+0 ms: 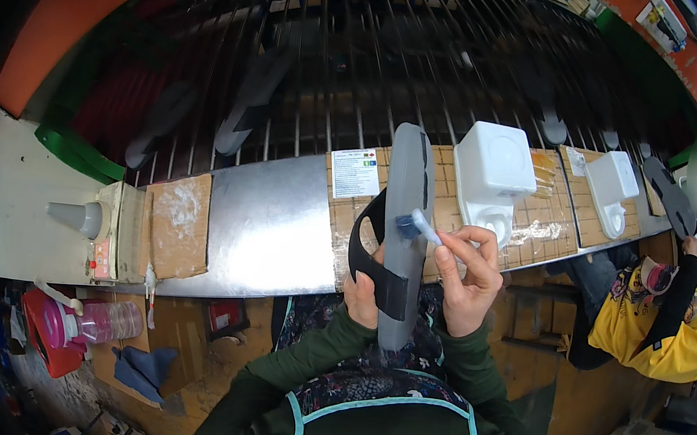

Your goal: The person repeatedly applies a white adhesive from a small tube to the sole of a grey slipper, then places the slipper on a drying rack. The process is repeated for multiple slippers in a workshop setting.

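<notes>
Left hand (364,292) grips long grey rubber sandal sole (406,224) upright. Right hand (467,274) pinches small brush (423,225) at its black strap (367,245). White plastic tub (493,172) just beyond on bench edge, contents hidden.

left hand (364,292) mostly behind grey sole (406,224)

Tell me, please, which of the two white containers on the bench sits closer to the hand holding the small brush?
The larger white container, just above the right hand and its brush. The smaller white container sits farther right, toward the co-worker in yellow.

A white rectangular paper label (355,173) with small coloured marks lies on the cardboard-covered surface (537,226); another small white label (577,162) lies farther right.
</notes>
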A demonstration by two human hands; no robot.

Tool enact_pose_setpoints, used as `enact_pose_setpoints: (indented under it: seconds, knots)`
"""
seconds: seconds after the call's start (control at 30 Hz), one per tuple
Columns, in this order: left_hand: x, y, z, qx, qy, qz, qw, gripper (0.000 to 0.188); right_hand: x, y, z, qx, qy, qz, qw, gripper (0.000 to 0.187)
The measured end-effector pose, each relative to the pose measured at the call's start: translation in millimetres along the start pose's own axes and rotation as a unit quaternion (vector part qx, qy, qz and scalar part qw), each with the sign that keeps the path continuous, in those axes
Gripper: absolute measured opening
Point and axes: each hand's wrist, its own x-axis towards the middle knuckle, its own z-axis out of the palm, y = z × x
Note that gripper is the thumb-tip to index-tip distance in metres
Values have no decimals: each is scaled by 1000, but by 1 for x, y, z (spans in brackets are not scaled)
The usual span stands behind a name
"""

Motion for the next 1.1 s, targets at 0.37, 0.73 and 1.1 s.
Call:
enact_pose_setpoints:
  seconds: [0.37,0.73,1.1]
  knots:
    - [8,12,-10,164,-82,119,976,80,32,-6,-7,-5,7,-16,1000,20]
    - [17,1,-35,244,-143,259,923,61,61,-15,-27,-49,-28,-25,998,17]
    - [11,16,-27,234,-121,205,943,62,78,1,-37,-64,-16,-138,988,18]
